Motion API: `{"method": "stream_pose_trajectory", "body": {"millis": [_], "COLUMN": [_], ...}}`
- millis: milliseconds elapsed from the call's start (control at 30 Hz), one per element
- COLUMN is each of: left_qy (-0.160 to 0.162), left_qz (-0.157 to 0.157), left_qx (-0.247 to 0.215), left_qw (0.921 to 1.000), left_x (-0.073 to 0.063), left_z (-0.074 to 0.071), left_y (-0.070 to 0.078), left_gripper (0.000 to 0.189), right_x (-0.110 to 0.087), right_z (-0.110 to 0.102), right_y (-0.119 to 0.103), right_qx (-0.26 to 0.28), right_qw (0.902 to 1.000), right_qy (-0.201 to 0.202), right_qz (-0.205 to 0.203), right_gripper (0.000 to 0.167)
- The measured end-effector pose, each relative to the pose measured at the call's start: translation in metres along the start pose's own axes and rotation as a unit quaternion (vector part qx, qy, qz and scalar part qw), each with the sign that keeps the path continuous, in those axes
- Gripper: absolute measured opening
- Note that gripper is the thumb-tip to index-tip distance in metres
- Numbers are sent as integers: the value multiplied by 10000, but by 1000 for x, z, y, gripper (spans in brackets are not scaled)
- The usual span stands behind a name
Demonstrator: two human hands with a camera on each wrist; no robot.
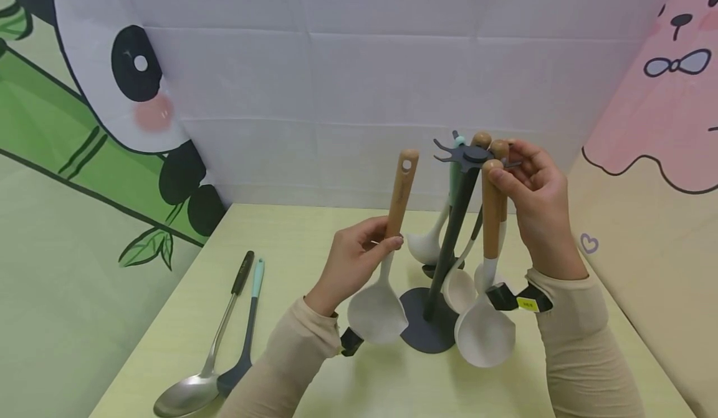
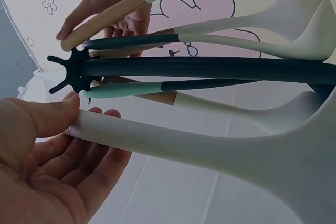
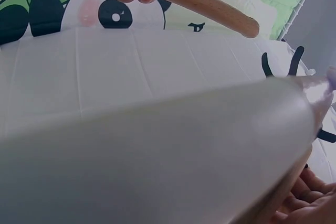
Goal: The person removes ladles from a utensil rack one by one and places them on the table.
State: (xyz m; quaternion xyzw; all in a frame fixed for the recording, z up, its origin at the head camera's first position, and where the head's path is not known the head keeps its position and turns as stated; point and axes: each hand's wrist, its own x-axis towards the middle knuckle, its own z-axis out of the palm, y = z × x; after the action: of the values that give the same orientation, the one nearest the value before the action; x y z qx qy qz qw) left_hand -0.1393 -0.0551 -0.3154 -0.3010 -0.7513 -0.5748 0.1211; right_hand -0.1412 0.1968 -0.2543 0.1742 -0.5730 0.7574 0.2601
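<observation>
My left hand (image 1: 359,259) holds a broad-headed white spatula (image 1: 377,315) low on its wooden handle, upright beside a dark utensil stand (image 1: 451,237). At the stand's right side, my right hand (image 1: 541,190) pinches the top of a wooden-handled white ladle (image 1: 485,337) between thumb and fingers, close to the hooks. The ladle hangs in front of another wooden handle. In the left wrist view the spatula's pale neck (image 2: 173,142) passes in front of the stand. A blurred white surface (image 3: 157,150) fills much of the right wrist view.
Other utensils hang on the stand, among them a white ladle (image 1: 426,247) and a cream spoon (image 1: 459,290). On the table's left lie a metal spoon (image 1: 187,394) and a dark utensil with a mint handle (image 1: 249,331). A printed cloth (image 1: 364,81) stands behind.
</observation>
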Motion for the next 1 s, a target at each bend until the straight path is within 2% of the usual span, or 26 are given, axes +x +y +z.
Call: {"method": "stream_pose_trajectory", "body": {"millis": [133, 500, 700, 1000], "left_qy": [35, 126, 190, 93], "left_qz": [-1, -279, -428, -678], "left_qx": [41, 351, 477, 527], "left_qw": [10000, 9989, 9978, 9963], "left_x": [-3, -12, -12, -14], "left_z": [-9, -35, -43, -52], "left_y": [-1, -8, -13, -20], "left_gripper": [20, 20, 20, 22], "right_x": [-4, -17, -16, -17], "right_z": [3, 10, 10, 9], "right_y": [-1, -5, -5, -5], "right_qx": [51, 43, 7, -52], "right_qw": [10000, 9999, 9999, 9999], "right_qy": [29, 91, 82, 89], "right_qz": [-21, -47, -70, -19], "right_gripper": [35, 36, 35, 37]}}
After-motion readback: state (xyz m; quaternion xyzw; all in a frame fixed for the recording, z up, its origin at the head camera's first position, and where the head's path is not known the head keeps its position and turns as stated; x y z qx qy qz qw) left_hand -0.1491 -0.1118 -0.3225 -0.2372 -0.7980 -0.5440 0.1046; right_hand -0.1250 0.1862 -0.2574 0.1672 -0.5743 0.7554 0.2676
